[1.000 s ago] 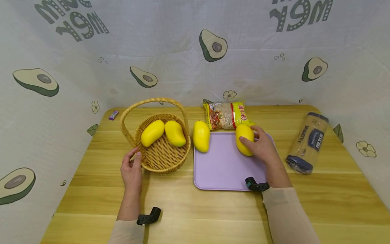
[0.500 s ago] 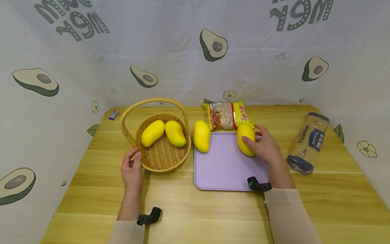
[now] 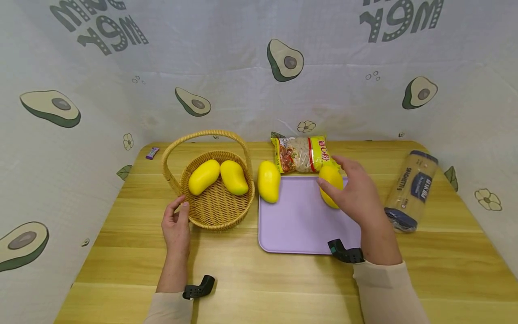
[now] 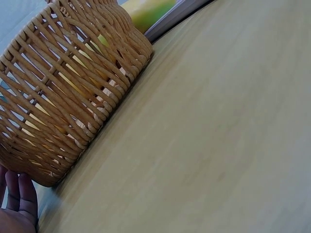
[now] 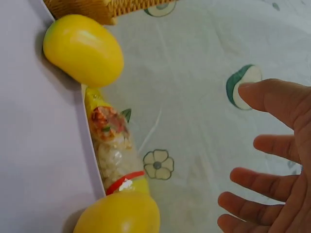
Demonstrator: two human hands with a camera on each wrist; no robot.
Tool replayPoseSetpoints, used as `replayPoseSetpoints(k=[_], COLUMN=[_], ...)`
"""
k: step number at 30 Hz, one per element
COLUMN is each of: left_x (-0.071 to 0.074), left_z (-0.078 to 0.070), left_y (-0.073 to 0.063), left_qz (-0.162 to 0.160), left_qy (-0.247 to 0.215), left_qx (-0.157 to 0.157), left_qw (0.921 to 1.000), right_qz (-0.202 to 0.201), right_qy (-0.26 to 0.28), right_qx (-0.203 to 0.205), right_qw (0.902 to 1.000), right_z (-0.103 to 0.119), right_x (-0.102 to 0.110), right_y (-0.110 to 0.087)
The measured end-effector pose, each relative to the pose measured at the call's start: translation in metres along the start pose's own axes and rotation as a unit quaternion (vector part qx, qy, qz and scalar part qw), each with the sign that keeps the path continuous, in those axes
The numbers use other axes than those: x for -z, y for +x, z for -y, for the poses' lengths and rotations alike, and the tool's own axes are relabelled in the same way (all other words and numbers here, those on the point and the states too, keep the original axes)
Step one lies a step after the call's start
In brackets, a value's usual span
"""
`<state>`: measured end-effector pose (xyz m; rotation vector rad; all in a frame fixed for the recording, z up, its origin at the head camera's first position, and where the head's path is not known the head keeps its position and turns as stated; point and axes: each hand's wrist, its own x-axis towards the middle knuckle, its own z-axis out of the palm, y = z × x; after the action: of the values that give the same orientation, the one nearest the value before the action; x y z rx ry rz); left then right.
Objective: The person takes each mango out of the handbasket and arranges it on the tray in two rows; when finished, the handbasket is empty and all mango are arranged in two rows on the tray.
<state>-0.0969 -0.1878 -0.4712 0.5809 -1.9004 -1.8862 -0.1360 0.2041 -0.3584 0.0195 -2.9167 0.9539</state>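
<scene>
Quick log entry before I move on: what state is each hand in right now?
Left hand: at the basket; whether it grips or only touches cannot be told.
Right hand: open, holding nothing.

Soft, fairly even light fills the room, seemingly from above, leaving blurry-edged shadows on the table point(image 3: 259, 292) beside the left sleeve point(image 3: 170, 309) and right sleeve point(image 3: 390, 297). A pale sheen washes the wood between them. The printed cloth point(image 3: 238, 108) looks greyish, its pattern stretched toward the sides. The left wrist view is dimmer and softly smeared, the left hand point(image 4: 18, 208) dark. From the right wrist, a mango point(image 5: 87, 51) shines gently and the plastic bag point(image 5: 112, 141) glints.
</scene>
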Motion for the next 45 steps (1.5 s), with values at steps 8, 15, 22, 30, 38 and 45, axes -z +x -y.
replayPoseSetpoints(k=[8,15,22,30,38,45], left_x=[0.0,-0.001,-0.002,0.0,0.0,0.001], left_z=[-0.001,-0.001,-0.001,-0.002,-0.003,-0.002], left_y=[0.0,-0.001,-0.001,0.001,0.001,0.002], left_qz=[0.0,0.003,0.003,0.001,0.005,-0.002], left_qy=[0.005,0.009,0.012,0.011,0.01,0.004], left_qx=[0.006,0.011,0.012,0.011,0.014,0.01], left_qw=[1.0,0.9999,0.9999,0.9999,0.9998,0.9999], right_qz=[0.054,0.096,0.125,0.09,0.13,0.143], right_qy=[0.026,0.017,0.051,0.107,0.152,0.186], right_qx=[0.122,0.236,0.287,0.275,0.16,0.107], right_qw=[0.9907,0.9668,0.9484,0.9512,0.9667,0.9661], right_z=[0.038,0.067,0.096,0.13,0.158,0.183], right_x=[-0.014,-0.048,-0.087,-0.127,-0.151,-0.175], right_y=[-0.022,-0.039,-0.049,-0.045,-0.027,0.001])
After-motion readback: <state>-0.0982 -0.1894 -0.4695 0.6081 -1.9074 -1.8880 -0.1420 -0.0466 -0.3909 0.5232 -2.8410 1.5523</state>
